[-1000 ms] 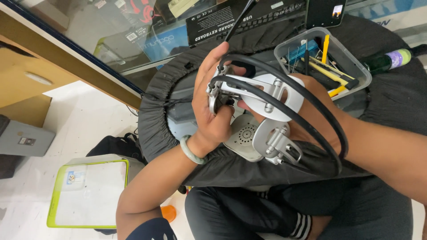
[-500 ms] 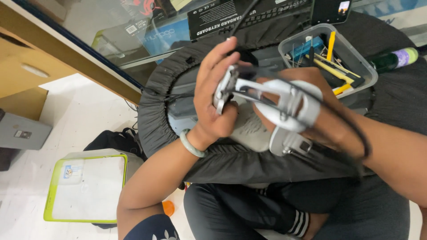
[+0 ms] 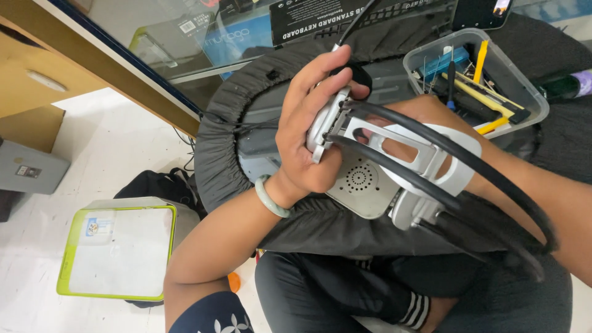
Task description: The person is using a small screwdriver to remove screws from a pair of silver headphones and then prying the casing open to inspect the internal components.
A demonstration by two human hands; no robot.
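Left hand point(image 3: 311, 132) gripping headset point(image 3: 394, 166) (right hand hidden)

A clear plastic tray point(image 3: 531, 92) of yellow and black tools sits on the black-covered tabletop point(image 3: 246, 117), near a keyboard box point(image 3: 345, 15). On the floor point(image 3: 92, 148) lies a green-rimmed white container point(image 3: 117, 250), possibly a lidded box.
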